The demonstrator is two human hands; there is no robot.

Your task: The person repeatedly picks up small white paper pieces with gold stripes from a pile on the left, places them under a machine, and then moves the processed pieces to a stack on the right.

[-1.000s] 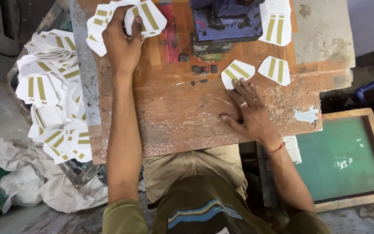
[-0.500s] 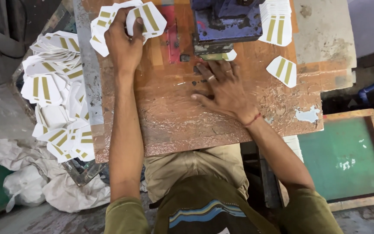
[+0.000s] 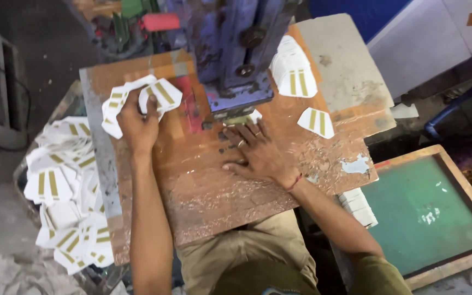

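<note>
White card piece (image 3: 251, 117) w/ gold stripes sits at the foot of the blue press (image 3: 230, 60), half under its base; right hand (image 3: 258, 153) lies flat just below the press, fingers spread, tips touching that piece, pressing it down, not clenched round anything; thin band on the wrist, ring on one finger. Left of the press, left hand (image 3: 136, 124) grasps a fanned bunch of cut cards (image 3: 137, 101), same white w/ two gold stripes, thumb over the top one. Right of the press: a neat stack of striped cards (image 3: 293, 74) close beside it; a single loose card (image 3: 315, 121) a bit lower, apart from the hand. All on a worn brown worktop (image 3: 219, 191), scuffed, pale patches. Far left of the press, off the worktop edge, a heap of finished cards (image 3: 66, 186) in a loose pile. Far right & below the press, a wood-framed green screen (image 3: 427, 210); small white stack (image 3: 359, 206) between it and the worktop.
</note>
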